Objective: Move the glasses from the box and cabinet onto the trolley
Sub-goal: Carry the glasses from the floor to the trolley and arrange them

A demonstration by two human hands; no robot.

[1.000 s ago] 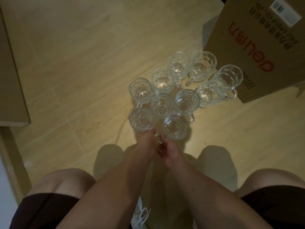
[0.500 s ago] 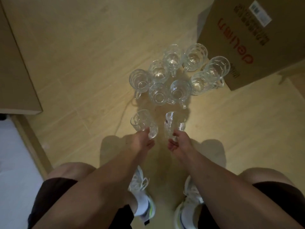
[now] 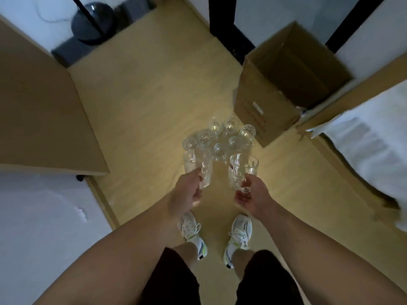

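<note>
The left hand (image 3: pixel 187 195) has its grip curled round the handle side of a clear, faceted glass mug (image 3: pixel 198 167), fingers wrapped and thumb on top, carrying it clear of the floor. The right hand (image 3: pixel 253 198) likewise pinches a second clear faceted glass mug (image 3: pixel 241 169) near its base and handle, fingers curled under it; this one too is off the floor and tilted a little away from the person. The two held mugs are apart, side by side, in front of the body.

Just beyond them, a cluster of clear glass mugs (image 3: pixel 220 137) stands upright on the pale yellow wooden floor (image 3: pixel 143 95), packed close and touching one another. How many there are cannot be told exactly through the blur. The cluster sits near the middle of the visible floor, just beside the near corner of an open brown cardboard box (image 3: pixel 259 111), which stands toward the floor's far right edge; something glassy glints in the box's inner right corner, too faint to make out.

Below the hands, two white lace-up trainers (image 3: pixel 191 230) stand on the floor, and dark shorts (image 3: pixel 176 280) show at the bottom. A light brown wooden panel (image 3: pixel 39 117) runs along the floor's left edge. A white bed sheet (image 3: pixel 370 146) lies at the right, and a round black stand base (image 3: pixel 93 20) sits at the far left corner.
</note>
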